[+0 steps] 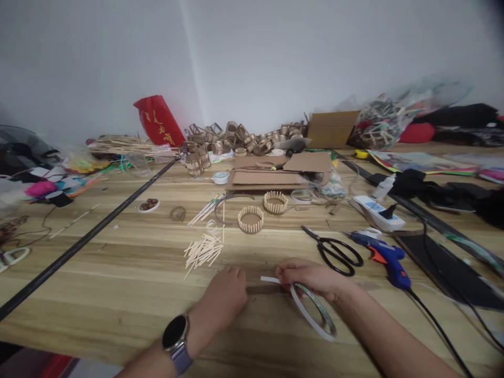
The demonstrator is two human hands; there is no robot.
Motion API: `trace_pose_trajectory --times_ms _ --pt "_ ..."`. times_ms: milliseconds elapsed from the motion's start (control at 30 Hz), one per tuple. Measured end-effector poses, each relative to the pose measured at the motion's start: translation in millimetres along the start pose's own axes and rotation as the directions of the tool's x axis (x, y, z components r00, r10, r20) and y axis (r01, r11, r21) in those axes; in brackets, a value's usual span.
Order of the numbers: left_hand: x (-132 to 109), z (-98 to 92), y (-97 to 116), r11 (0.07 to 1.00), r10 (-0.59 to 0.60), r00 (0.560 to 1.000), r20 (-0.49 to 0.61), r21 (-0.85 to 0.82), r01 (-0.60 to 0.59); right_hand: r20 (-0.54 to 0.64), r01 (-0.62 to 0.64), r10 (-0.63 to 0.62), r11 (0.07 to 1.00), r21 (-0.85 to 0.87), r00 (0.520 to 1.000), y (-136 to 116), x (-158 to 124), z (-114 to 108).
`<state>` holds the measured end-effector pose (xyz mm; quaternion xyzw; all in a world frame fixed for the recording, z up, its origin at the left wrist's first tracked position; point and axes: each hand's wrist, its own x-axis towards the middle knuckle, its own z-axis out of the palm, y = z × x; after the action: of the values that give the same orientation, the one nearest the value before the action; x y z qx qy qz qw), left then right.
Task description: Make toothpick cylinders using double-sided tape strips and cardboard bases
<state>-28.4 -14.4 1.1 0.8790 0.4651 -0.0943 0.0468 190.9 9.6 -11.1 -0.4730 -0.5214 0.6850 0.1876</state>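
My right hand (pixel 305 276) pinches a roll of white double-sided tape (pixel 311 312), and a short free end sticks out to the left past the fingers. Below that end runs a thin brown cardboard strip (pixel 265 290), low over the wooden table. My left hand (pixel 228 287), with a watch on its wrist, is closed at the strip's left end; its fingertips are partly hidden. Just ahead lie a loose heap of small wooden sticks (pixel 205 252) and two round cardboard pieces ringed with upright sticks, a nearer ring (pixel 251 219) and a farther ring (pixel 275 202).
Black-handled scissors (pixel 338 252) and a blue glue gun (pixel 388 257) with its cord lie to the right, near a white power strip (pixel 378 212). Cardboard sheets (pixel 271 178) are stacked at the back. A small bowl of brown pieces (pixel 149 205) stands left.
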Motion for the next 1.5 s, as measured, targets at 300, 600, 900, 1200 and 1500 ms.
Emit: trace_pose_trajectory --times_ms 300,600,900,1200,1500 --pt "-8 -8.5 -12 0.979 -0.189 0.980 -0.061 0.062 0.193 -0.006 -0.007 0.007 1.000 -0.012 1.000 -3 -2 1" --pt "-22 33.9 8 0.953 0.277 0.926 -0.256 -0.050 -0.299 -0.027 -0.028 0.027 1.000 -0.013 0.999 -5 -3 2" --pt "-36 44.4 -3 0.976 0.197 0.901 -0.387 -0.010 -0.217 -0.012 -0.033 0.033 0.999 -0.013 0.999 -4 -2 2" --pt "-31 85.8 8 0.960 0.266 0.856 -0.443 0.041 -0.277 -0.020 -0.031 0.030 0.997 -0.068 0.999 -12 -7 6" --pt "-34 87.5 9 0.965 0.253 0.872 -0.420 0.052 -0.255 0.019 -0.128 0.140 0.948 -0.290 0.990 -23 7 19"
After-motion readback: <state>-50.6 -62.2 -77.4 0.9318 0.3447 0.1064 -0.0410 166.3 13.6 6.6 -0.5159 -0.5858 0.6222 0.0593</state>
